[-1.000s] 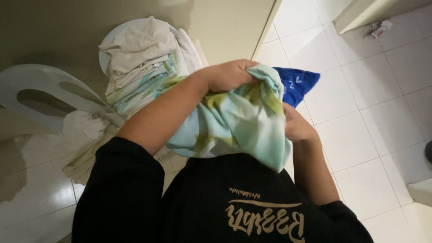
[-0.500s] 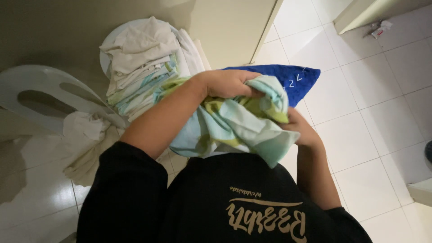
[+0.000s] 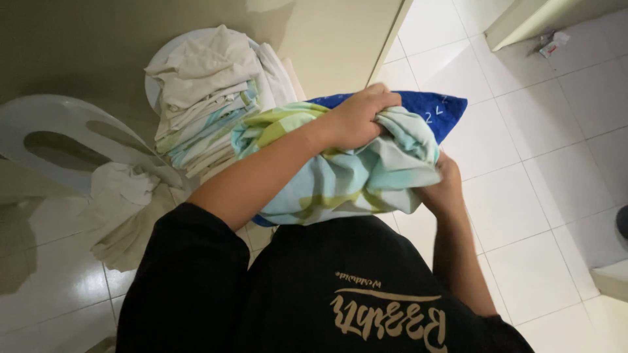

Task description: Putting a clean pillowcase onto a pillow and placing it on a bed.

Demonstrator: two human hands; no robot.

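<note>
Head view, looking straight down the person's black shirt to a white tiled floor. Landmark for everything below: the blue pillow, held out in front of the torso.

Pale green and aqua patterned pillowcase is bunched up over the pillow's near end, covering most of it. Only the pillow's far right corner shows past the fabric, plus a sliver of blue under the bundle's near left edge.

Left hand: clenched on a fistful of the pillowcase, on top of the bundle, right at the line where the fabric meets the exposed blue. Forearm runs back from there toward the shirt, lying across the fabric.

Right hand: at the near right side of the pillow, under the bundle's right edge, touching the fabric. Fingers hidden by cloth, so can't tell whether it grips the pillow, the case, or both.

Left of the pillow: stack of folded linens, white on top, aqua-striped below, sitting on a round white stool. Stack's right edge is just beside the bundle. Further left: white plastic chair with crumpled white cloth draped off it down to the floor. Beyond the pillow: beige cabinet side. Well off to the far right: small crumpled wrapper on the tiles.
</note>
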